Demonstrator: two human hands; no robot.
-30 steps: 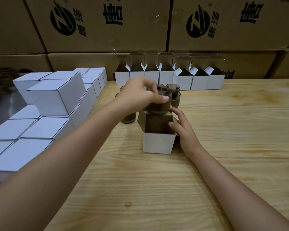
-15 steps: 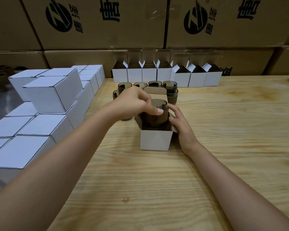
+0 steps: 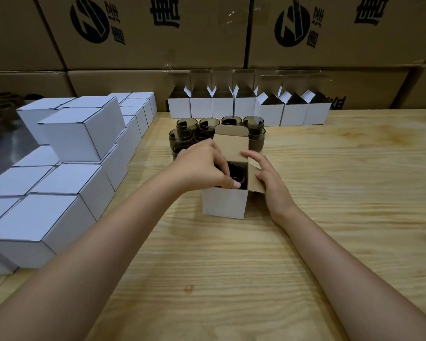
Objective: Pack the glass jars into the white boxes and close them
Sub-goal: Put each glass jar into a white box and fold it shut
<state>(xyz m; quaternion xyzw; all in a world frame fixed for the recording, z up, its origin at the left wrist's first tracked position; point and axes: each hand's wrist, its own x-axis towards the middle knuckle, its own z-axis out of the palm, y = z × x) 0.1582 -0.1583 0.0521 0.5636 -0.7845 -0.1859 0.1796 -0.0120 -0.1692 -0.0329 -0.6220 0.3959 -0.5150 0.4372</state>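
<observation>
An open white box [image 3: 225, 203] stands in the middle of the wooden table, its brown top flap [image 3: 230, 143] upright at the back. A dark glass jar [image 3: 236, 174] sits deep inside it. My left hand [image 3: 202, 166] reaches over the box's left rim, its fingers curled down around the jar's rim. My right hand [image 3: 266, 175] rests against the box's right side, its fingers touching the right side flap [image 3: 256, 183]. Several more dark glass jars [image 3: 187, 134] stand just behind the box.
A row of open white boxes [image 3: 249, 108] lines the table's far edge. Closed white boxes [image 3: 79, 134] are stacked along the left. Large brown cartons [image 3: 158, 33] form a wall at the back. Bare wood lies to the right and near me.
My left hand has lowered the jar from above the box down into it. The right hand has stayed at the box's right side.
</observation>
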